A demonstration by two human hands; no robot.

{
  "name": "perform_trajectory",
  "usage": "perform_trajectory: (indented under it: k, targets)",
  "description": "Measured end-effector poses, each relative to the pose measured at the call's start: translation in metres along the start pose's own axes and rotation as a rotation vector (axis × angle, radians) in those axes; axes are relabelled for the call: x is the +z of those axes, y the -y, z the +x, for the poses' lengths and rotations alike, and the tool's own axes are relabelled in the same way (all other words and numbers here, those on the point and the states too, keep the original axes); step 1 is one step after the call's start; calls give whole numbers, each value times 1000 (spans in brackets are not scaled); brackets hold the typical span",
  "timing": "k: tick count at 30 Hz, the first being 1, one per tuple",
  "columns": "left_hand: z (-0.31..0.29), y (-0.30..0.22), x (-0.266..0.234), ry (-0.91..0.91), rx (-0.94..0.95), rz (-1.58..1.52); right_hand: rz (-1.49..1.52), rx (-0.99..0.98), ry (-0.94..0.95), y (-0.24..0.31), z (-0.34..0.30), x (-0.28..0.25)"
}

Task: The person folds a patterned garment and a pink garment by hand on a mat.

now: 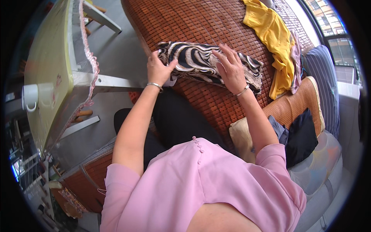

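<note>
A folded garment with black, white and brown wavy stripes (201, 60) lies on a brown woven bamboo mat (193, 23). My left hand (159, 69) grips the garment's near left end, thumb on top. Flat on the garment's middle rests my right hand (231, 67), its fingers spread. Both wrists wear thin bracelets.
A yellow garment (272, 36) and a pink one (296, 58) lie at the mat's far right. Beside me sit a tan cushion (297, 104), dark folded clothes (301, 137) and a striped pillow (322, 77). A yellow-green table (48, 69) with a white mug (30, 96) stands left.
</note>
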State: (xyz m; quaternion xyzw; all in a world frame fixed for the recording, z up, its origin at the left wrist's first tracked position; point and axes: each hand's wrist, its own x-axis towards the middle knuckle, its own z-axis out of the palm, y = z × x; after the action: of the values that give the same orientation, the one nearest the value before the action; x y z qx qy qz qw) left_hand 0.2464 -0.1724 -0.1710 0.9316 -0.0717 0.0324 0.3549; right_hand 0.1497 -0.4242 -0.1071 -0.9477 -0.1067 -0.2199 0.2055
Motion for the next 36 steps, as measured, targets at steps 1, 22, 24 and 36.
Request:
perform_trajectory:
  k: [1,22,24,36]
  targets:
    - [-6,2,1,-1,-17,24,-53,57,39,11,8,5]
    - [-7,14,20,31,-357,-178,-133,219,385,26,-40,78]
    - [-3,19,16,128,-416,-225,-189,259,313,27,-36,49]
    - [-10,6,12,128,-296,-122,-246,948,-280,-75,-128,-33]
